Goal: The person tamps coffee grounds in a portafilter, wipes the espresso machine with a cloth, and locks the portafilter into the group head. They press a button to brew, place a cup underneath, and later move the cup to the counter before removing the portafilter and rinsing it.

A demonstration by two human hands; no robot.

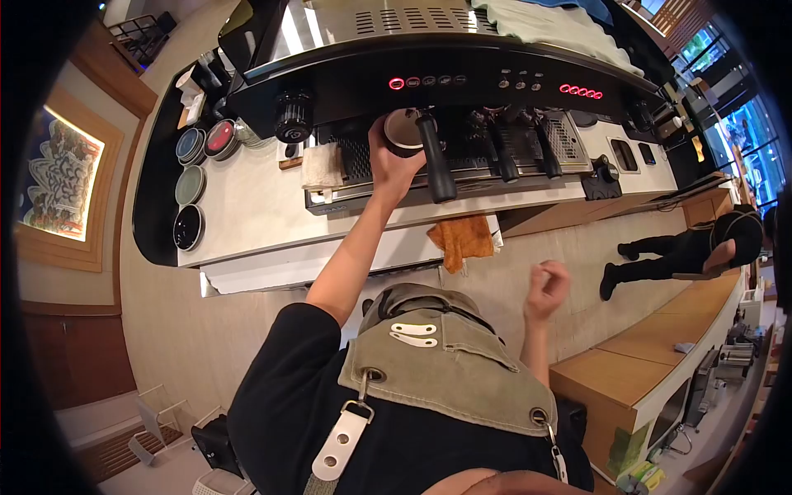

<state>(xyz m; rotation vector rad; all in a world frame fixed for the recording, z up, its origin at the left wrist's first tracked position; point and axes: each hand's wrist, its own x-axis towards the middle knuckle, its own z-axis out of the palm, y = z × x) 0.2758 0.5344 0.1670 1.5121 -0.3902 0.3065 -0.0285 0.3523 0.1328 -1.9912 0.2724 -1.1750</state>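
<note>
My left hand [394, 169] is wrapped around a cup [403, 130], pale inside with a dark outer wall. The cup is beneath the left group of a black espresso machine [355, 91]. Just right of it a portafilter with a black handle [440, 169] is fitted in the machine and overlaps the cup's edge. Away from the counter, my right hand [547, 289] hangs at my right side, fingers curled in, with nothing visible in them. A red-lit button [397, 83] glows above the cup.
A folded pale cloth [322, 167] lies at the drip tray's left end. Bowls and saucers [190, 186] line the counter's left edge. An orange cloth [464, 241] hangs below the machine. At right, a person in black [709, 247] stands near a wooden counter [635, 363].
</note>
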